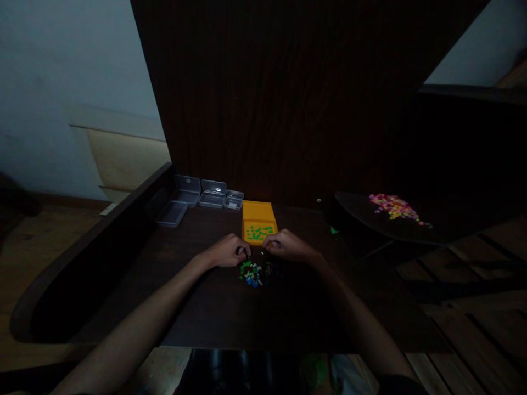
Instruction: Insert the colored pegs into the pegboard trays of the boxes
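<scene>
A yellow box [257,210] lies with its lid folded back, and small green pieces [259,232] are scattered over its bottom. In front of it is a pile of tiny mixed pieces [252,274], green, blue, white and dark. My left hand [230,250] is at the pile's far left edge, its thumb and fingers curled together. Close to the box's front right corner, my right hand [289,244] is closed with the fingertips pinched. Whatever either hand holds is too small and dark to make out.
Several clear plastic cases [213,193] stand with lids raised at the back left. Low side walls edge the dark wooden table [193,318]. At the right, a dark raised surface [358,216] bears a heap of pink and yellow pieces [394,207]. A green scrap [334,230] lies nearby.
</scene>
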